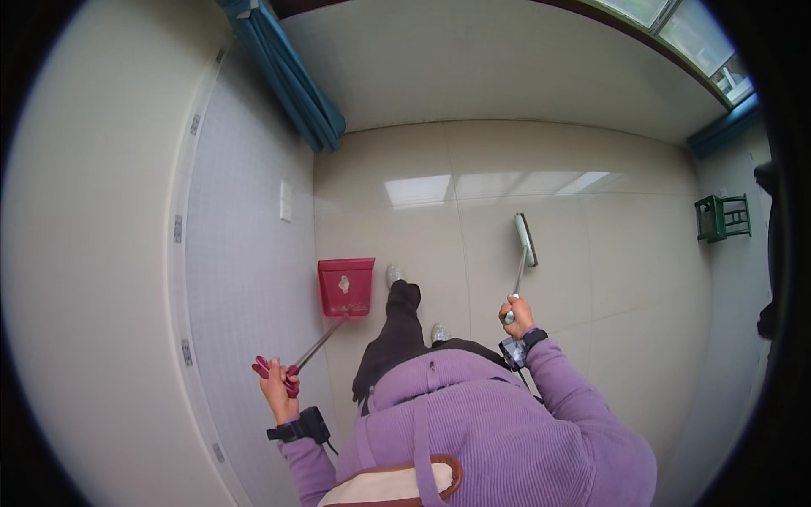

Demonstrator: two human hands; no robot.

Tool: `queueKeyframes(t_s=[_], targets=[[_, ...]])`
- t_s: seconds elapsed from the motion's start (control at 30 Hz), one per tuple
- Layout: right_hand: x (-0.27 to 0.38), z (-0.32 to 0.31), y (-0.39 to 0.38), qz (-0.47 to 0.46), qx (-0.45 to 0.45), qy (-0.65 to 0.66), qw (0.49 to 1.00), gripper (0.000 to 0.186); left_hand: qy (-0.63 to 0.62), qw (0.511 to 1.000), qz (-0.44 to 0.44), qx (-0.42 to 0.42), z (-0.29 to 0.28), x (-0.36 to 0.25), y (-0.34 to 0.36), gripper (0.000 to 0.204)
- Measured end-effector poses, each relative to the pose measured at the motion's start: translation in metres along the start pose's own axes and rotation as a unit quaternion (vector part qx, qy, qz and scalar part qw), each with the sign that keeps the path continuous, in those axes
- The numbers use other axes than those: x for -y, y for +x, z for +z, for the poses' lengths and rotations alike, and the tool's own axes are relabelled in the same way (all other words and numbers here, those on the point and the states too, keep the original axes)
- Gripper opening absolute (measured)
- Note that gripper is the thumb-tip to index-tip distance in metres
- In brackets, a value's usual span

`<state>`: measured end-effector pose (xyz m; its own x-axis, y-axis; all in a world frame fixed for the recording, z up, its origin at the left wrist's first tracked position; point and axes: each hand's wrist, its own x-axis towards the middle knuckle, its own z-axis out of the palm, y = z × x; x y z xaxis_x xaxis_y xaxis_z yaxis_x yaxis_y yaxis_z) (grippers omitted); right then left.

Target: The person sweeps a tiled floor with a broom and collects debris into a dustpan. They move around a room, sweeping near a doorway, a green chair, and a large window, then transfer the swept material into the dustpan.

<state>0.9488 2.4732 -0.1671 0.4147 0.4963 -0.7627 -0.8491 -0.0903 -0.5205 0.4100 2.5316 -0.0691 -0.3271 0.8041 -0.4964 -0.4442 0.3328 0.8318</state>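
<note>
My left hand [277,393] is closed around the red handle of a long-handled dustpan, out on the left side. The red dustpan [346,291] is at floor level near the left wall, with a pale mark on it and small bits near its handle end. My right hand [518,319] grips the top of a broom's handle, in front of me on the right. The broom head [525,240], pale green with a dark edge, is down at the shiny tiles, well to the right of the dustpan. Its bristles are hard to make out.
Glossy beige floor tiles [549,296] reflect window light. A blue curtain [296,84] hangs at the far left corner. The left wall carries a white switch plate [285,201]. A small dark green stool [722,218] stands by the right wall. My shoes [395,275] are between dustpan and broom.
</note>
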Motion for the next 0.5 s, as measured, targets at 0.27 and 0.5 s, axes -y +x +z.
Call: queueKeyframes(t_s=[0.27, 0.5], targets=[[-0.021, -0.077, -0.076, 0.051, -0.029, 0.195, 0.979, 0.018, 0.01, 0.999, -0.015, 0.049, -0.041, -0.002, -0.026, 0.016], [0.015, -0.037, -0.114, -0.007, 0.0, 0.146, 0.989, 0.013, 0.07, 0.996, -0.053, 0.027, 0.003, -0.027, -0.018, 0.019]])
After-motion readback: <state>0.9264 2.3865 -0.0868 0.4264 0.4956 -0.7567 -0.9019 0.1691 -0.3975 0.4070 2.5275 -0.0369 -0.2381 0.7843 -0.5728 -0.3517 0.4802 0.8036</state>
